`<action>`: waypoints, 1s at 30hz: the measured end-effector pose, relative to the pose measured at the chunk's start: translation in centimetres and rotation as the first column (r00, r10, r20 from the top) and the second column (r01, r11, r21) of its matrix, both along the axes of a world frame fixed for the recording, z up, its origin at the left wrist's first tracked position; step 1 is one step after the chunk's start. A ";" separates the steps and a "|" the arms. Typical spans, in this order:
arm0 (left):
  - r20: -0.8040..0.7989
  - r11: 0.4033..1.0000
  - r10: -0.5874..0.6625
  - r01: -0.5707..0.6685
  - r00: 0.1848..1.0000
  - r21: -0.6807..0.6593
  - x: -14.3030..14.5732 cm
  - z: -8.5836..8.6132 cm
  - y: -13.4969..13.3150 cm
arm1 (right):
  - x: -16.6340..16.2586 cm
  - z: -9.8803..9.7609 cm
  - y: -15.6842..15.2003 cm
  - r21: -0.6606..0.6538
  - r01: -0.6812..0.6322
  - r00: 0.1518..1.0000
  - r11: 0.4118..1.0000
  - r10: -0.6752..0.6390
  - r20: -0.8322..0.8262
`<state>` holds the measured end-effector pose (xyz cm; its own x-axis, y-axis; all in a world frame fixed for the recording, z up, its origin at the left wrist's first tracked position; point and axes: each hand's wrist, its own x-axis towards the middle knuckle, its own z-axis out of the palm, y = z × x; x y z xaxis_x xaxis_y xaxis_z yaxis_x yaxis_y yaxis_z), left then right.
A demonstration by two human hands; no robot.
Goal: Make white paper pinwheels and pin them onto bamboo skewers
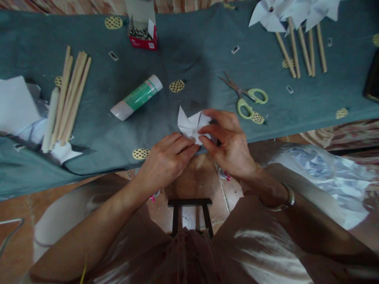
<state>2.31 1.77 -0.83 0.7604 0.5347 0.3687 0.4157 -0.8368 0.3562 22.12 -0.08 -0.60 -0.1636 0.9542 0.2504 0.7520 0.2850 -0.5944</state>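
Observation:
A folded white paper pinwheel point(191, 123) lies at the near edge of a grey-green cloth point(192, 51). My left hand point(166, 159) pinches its near corner with curled fingers. My right hand point(226, 140) presses and pinches the paper's right side, fingers bent over it. A bangle sits on my right wrist.
A glue stick point(136, 97) lies to the left, green-handled scissors point(247, 100) to the right. A bundle of wooden sticks point(69, 98) and white paper point(14, 104) sit far left. Finished pinwheels on sticks point(296, 31) lie at the back right, a red box of pins point(143, 33) at the back.

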 end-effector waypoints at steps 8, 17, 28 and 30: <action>-0.006 1.000 -0.003 0.003 1.000 0.021 0.0 0.0 0.0 | 0.1 -0.2 -0.1 -0.044 -0.032 0.999 0.999 0.031 -0.023; -0.027 1.000 0.003 -0.002 1.000 0.012 0.0 0.1 0.0 | 0.0 -0.2 -0.7 -0.026 -0.123 0.983 0.992 0.126 0.134; -0.001 0.999 0.026 -0.025 1.000 0.044 0.0 -0.2 -0.1 | -0.5 -1.9 -1.0 0.089 -0.089 0.991 0.992 0.079 0.112; 0.006 0.999 0.023 -0.023 1.000 0.047 0.0 -0.2 -0.1 | -0.5 -1.9 -0.9 0.074 -0.088 0.990 0.993 0.078 0.120</action>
